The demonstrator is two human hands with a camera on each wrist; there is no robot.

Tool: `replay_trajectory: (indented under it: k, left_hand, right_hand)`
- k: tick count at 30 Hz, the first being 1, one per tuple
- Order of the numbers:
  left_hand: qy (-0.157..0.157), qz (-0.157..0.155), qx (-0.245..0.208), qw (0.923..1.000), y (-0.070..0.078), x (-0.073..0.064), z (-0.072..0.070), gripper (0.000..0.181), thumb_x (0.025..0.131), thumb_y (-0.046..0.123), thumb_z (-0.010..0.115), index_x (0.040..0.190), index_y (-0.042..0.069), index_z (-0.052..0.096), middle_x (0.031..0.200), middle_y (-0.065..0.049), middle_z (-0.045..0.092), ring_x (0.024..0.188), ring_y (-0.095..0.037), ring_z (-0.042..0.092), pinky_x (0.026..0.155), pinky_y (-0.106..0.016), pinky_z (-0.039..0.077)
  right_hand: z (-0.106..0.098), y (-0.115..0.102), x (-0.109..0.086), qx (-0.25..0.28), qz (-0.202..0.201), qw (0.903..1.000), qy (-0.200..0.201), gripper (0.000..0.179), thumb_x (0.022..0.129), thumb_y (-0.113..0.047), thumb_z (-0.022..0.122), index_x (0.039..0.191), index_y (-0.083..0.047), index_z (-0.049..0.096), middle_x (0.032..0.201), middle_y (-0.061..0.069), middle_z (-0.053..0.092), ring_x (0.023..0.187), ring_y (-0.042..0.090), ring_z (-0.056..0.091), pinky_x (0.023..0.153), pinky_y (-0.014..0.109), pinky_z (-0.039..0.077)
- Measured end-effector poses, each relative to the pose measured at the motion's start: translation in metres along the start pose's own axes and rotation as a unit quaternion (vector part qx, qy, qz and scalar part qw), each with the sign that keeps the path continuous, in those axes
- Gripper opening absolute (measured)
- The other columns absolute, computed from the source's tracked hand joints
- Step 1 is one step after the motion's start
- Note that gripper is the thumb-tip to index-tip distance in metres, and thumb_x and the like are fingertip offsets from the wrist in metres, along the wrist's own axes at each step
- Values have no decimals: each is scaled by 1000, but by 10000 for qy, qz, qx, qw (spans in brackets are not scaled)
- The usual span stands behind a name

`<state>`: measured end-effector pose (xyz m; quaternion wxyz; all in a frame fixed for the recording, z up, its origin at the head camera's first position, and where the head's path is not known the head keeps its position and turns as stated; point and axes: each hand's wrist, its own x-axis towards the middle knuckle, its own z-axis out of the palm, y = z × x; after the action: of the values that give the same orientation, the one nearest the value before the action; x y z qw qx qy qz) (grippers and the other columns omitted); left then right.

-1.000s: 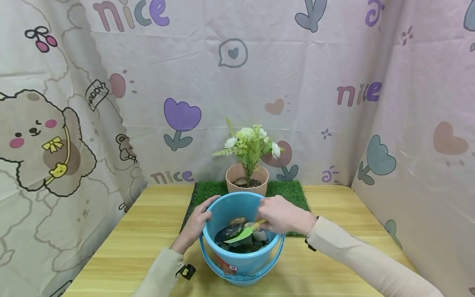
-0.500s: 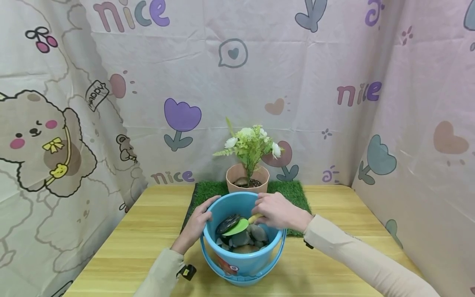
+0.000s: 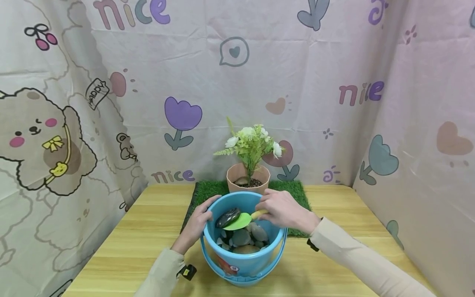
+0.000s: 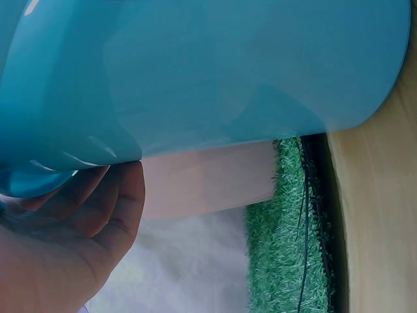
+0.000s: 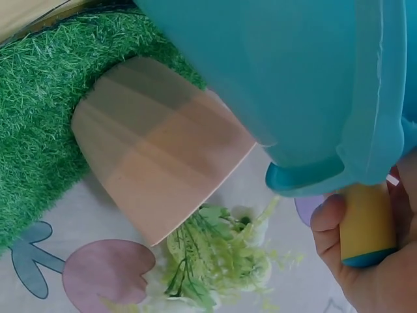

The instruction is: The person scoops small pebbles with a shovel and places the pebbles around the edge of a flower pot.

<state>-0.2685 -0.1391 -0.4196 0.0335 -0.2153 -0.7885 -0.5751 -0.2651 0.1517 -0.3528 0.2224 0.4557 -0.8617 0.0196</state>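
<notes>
My left hand point(image 3: 198, 225) grips the left rim of a blue bucket point(image 3: 243, 267), its fingertips also showing at the rim in the left wrist view. In my right hand point(image 3: 283, 210) is a small trowel point(image 3: 239, 222) with a green blade and yellow handle point(image 5: 367, 225). The trowel reaches down into the bucket. On its blade a shiny black stone point(image 3: 228, 218) lies tilted, close to the bucket's inner left wall. Below are several grey stones point(image 3: 241, 238) and a brown stone point(image 3: 246, 249) at the bottom.
Behind the bucket, a pink flowerpot point(image 3: 233, 187) with white flowers point(image 3: 246, 140) stands on an artificial grass mat point(image 3: 293, 189). A brown stone point(image 3: 242, 180) lies in the pot. The wooden table point(image 3: 148, 231) is backed by a printed cloth point(image 3: 319, 62).
Inside the bucket, the trowel and black stone have risen toward the far left wall, uncovering more grey stones. The left hand has stayed on the rim.
</notes>
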Motion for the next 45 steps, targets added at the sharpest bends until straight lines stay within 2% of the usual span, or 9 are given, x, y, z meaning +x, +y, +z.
replay_trajectory:
  k: [6, 11, 17, 24, 31, 45]
  left_hand:
    - [-24, 68, 9, 10000, 1, 1, 0, 65, 84, 0, 38, 147, 12, 44, 145, -17, 49, 124, -36, 51, 90, -41, 45]
    - [7, 37, 23, 10000, 1, 1, 0, 64, 84, 0, 39, 147, 12, 44, 144, -17, 50, 123, -36, 51, 92, -43, 45]
    - [15, 19, 16, 10000, 0, 0, 0, 66, 83, 0, 39, 147, 14, 44, 146, -17, 49, 121, -34, 51, 89, -41, 42]
    - [-12, 18, -66, 10000, 0, -1, 1, 65, 84, 1, 38, 147, 14, 44, 145, -18, 49, 122, -36, 51, 91, -43, 46]
    - [48, 47, -28, 10000, 1, -1, 1, 65, 84, 0, 38, 147, 13, 45, 144, -17, 50, 124, -36, 51, 94, -44, 44]
    - [11, 26, -6, 10000, -1, 0, 0, 64, 84, 0, 38, 146, 14, 45, 143, -16, 51, 122, -34, 51, 91, -41, 43]
  right_hand:
    - [-1, 6, -2, 116, 355, 9993, 12, 15, 81, -33, 78, 94, -26, 77, 81, -13, 67, 70, 6, 44, 53, 17, 34]
    - [3, 13, 2, 208, 516, 9984, -31, 17, 81, -31, 78, 96, -26, 78, 85, -11, 67, 74, 7, 48, 56, 18, 37]
    - [4, 15, 4, 243, 510, 9984, -3, 17, 79, -28, 79, 96, -25, 79, 88, -9, 68, 78, 8, 51, 61, 20, 41]
    - [2, 16, -2, 286, 573, 9979, -2, 17, 80, -30, 78, 97, -27, 78, 87, -11, 67, 75, 6, 47, 59, 18, 37]
    - [2, 18, -6, 312, 666, 9973, 64, 18, 81, -33, 77, 98, -26, 78, 90, -12, 68, 74, 5, 43, 58, 18, 34]
    - [2, 20, -11, 401, 720, 9952, 524, 20, 78, -29, 81, 97, -24, 79, 91, -11, 71, 78, 6, 50, 61, 18, 39]
